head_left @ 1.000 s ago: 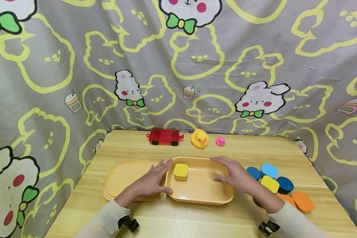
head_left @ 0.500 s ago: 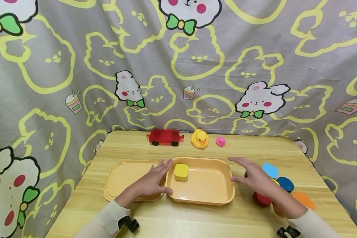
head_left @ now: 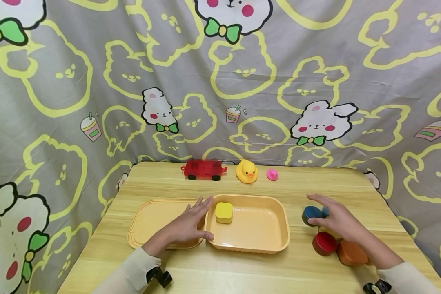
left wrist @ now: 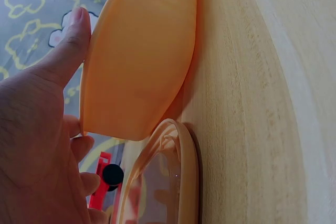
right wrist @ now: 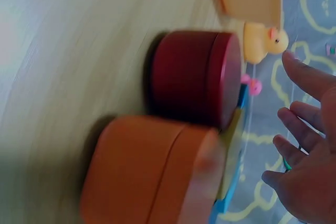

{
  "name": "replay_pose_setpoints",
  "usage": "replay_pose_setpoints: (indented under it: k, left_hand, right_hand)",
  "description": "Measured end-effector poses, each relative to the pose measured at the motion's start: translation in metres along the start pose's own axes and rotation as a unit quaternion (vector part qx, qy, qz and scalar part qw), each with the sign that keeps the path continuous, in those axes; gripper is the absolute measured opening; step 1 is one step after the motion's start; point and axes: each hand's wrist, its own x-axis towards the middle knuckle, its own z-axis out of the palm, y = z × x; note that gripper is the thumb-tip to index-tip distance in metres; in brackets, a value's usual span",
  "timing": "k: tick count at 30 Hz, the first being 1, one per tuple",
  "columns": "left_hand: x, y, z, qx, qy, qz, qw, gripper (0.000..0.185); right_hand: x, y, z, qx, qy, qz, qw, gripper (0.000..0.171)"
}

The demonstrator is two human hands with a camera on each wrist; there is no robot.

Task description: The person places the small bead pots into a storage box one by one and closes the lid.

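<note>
My left hand (head_left: pixel 185 223) lies flat with straight fingers against the left wall of the deep orange plastic tray (head_left: pixel 257 244), the thumb along its near corner; in the left wrist view the thumb presses that wall and the rest of the hand is cut off by the frame. My right hand (head_left: pixel 339 222) hovers with fingers spread and loose over the cluster of small lidded boxes to the right of the tray, holding nothing that I can see. Its thumb is at the round dark blue box (head_left: pixel 311 213); whether it touches I cannot tell. The hand hides most of the cluster: only a sliver of light blue shows behind the fingers. In front of it stand the round dark red box (head_left: pixel 324 243) and the rounded orange box (head_left: pixel 352 253), just beside each other; the right wrist view shows them blurred. A small yellow rounded block (head_left: pixel 224 212) sits inside the tray near its left wall. The flat orange lid (head_left: pixel 152 220) lies on the wooden counter (head_left: pixel 242 269), partly under my left hand.
</note>
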Motion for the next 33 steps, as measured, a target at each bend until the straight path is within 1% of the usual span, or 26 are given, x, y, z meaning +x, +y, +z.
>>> replay_pose_setpoints:
  k: [4,11,16,22,26,33]
  left_hand:
    - [0.000,0.000,0.000,0.000,0.001,0.001,1.0000,0.114]
    - [0.001,-0.001,0.001,0.000,0.002,0.005,1.0000,0.114]
    - [0.000,-0.001,0.001,-0.001,0.002,0.007,1.0000,0.114]
    - [0.000,-0.001,0.000,-0.004,0.000,0.009,1.0000,0.114]
    - [0.001,-0.001,0.001,-0.003,0.000,0.007,1.0000,0.114]
    - [0.001,-0.001,0.001,-0.003,0.000,0.007,1.0000,0.114]
  right_hand:
    - [-0.001,0.012,-0.001,-0.003,-0.011,0.012,1.000,0.078]
    - [0.000,0.025,0.002,-0.027,-0.022,0.011,0.999,0.077]
    - [0.003,0.030,0.007,-0.021,-0.027,0.010,0.999,0.074]
    - [0.004,0.031,0.009,-0.020,-0.020,-0.003,1.000,0.068]
    - [0.004,0.029,0.009,-0.018,-0.017,-0.002,1.000,0.064]
    - [0.008,0.029,0.008,-0.026,-0.011,-0.009,1.000,0.063]
